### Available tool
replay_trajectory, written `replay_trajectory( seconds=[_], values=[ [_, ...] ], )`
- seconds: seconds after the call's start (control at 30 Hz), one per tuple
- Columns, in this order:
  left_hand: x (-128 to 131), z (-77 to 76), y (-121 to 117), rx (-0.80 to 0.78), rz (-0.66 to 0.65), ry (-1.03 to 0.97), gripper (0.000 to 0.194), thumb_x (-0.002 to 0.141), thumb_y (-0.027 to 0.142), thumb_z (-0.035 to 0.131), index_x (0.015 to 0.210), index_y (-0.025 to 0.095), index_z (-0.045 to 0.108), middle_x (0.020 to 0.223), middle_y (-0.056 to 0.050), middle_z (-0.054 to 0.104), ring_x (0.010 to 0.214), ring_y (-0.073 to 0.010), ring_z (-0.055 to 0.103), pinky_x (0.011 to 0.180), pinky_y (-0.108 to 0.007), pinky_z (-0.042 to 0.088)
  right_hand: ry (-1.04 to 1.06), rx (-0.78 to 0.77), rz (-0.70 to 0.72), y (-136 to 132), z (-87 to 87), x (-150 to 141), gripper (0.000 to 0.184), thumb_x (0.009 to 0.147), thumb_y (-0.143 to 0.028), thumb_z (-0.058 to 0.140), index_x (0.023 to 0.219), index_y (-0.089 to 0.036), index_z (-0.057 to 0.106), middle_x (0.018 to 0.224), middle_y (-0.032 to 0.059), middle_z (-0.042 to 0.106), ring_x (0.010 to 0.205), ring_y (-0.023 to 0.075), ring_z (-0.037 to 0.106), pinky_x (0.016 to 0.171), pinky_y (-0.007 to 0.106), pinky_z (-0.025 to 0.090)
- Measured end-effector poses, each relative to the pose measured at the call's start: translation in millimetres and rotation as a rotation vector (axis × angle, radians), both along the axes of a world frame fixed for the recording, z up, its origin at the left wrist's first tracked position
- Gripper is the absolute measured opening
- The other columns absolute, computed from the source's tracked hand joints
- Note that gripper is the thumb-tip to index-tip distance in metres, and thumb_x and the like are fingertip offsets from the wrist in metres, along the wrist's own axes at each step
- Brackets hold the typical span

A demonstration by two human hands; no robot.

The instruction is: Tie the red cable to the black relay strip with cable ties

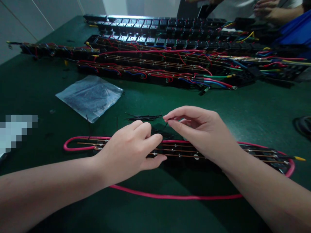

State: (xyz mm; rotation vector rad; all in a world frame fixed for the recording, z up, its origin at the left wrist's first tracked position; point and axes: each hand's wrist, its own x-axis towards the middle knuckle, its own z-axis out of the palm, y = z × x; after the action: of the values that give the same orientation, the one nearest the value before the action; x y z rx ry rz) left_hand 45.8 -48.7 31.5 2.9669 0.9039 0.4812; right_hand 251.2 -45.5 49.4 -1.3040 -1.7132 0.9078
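A long black strip with copper rods (pixel 181 150) lies across the green table in front of me. My left hand (pixel 133 144) is closed over its left half, thumb on the near side and fingers on the far side. A thick red cable (pixel 175 196) loops around the strip and bows toward me. Above the strip, my right hand (pixel 199 126) pinches a thin black cable tie (pixel 166 124) between thumb and index finger. Just left of those fingertips is a small pile of black cable ties (pixel 144 117). Two other ties stand up near the strip's left half.
A clear plastic bag (pixel 91 97) with dark contents lies beyond my left hand. Several wired black strips (pixel 150 69) fill the back of the table. Another person's hand (pixel 267 11) shows at top right, near a blue object (pixel 296 30). A blurred-out patch (pixel 14 132) covers something at left.
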Motion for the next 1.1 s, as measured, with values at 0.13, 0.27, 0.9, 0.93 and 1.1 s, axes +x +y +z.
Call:
replay_trajectory(
  seconds=[0.13,0.27,0.9,0.93,1.1],
  values=[
    [-1,-0.3,1,-0.004,-0.009,-0.008,0.024,0.093,0.039,0.054,0.094,0.017,0.063,0.080,-0.003,0.049,0.073,-0.0186,0.045,0.060,-0.031,0.038,0.045,0.035,-0.012,2,-2.1,1,0.009,0.082,-0.022,0.068,0.089,-0.022,0.074,0.086,0.0017,0.074,0.071,0.0155,0.065,0.060,0.027,0.051],
    [-1,1.3,1,0.002,-0.016,-0.001,0.025,0.093,0.039,0.053,0.093,0.017,0.063,0.080,-0.003,0.049,0.072,-0.0178,0.044,0.060,-0.031,0.037,0.088,-0.014,0.014,4,-7.1,1,0.008,0.081,-0.022,0.069,0.089,-0.022,0.073,0.085,0.0014,0.072,0.072,0.0157,0.065,0.061,0.027,0.053],
    [1,2.1,1,-0.051,-0.026,0.029,0.025,0.094,0.038,0.052,0.098,0.016,0.062,0.087,-0.005,0.058,0.077,-0.0203,0.051,0.067,-0.035,0.047,0.004,-0.023,0.021,3,-13.2,0,0.007,0.084,-0.017,0.066,0.088,-0.019,0.070,0.084,-0.0004,0.071,0.074,0.0132,0.064,0.064,0.025,0.051],
    [1,2.2,1,-0.055,-0.025,0.034,0.025,0.094,0.038,0.052,0.098,0.016,0.062,0.087,-0.005,0.058,0.077,-0.0202,0.051,0.067,-0.035,0.047,-0.001,-0.019,0.015,3,-13.2,0,0.007,0.084,-0.018,0.066,0.088,-0.019,0.070,0.084,-0.0004,0.071,0.074,0.0131,0.064,0.064,0.024,0.051],
    [2,2.4,1,-0.062,-0.014,0.041,0.025,0.094,0.039,0.052,0.098,0.016,0.062,0.088,-0.005,0.058,0.078,-0.0193,0.051,0.068,-0.034,0.046,-0.018,0.007,-0.024,3,-12.9,0,0.008,0.083,-0.018,0.065,0.087,-0.019,0.071,0.084,0.0005,0.071,0.074,0.0142,0.064,0.063,0.026,0.051]
  ],
)
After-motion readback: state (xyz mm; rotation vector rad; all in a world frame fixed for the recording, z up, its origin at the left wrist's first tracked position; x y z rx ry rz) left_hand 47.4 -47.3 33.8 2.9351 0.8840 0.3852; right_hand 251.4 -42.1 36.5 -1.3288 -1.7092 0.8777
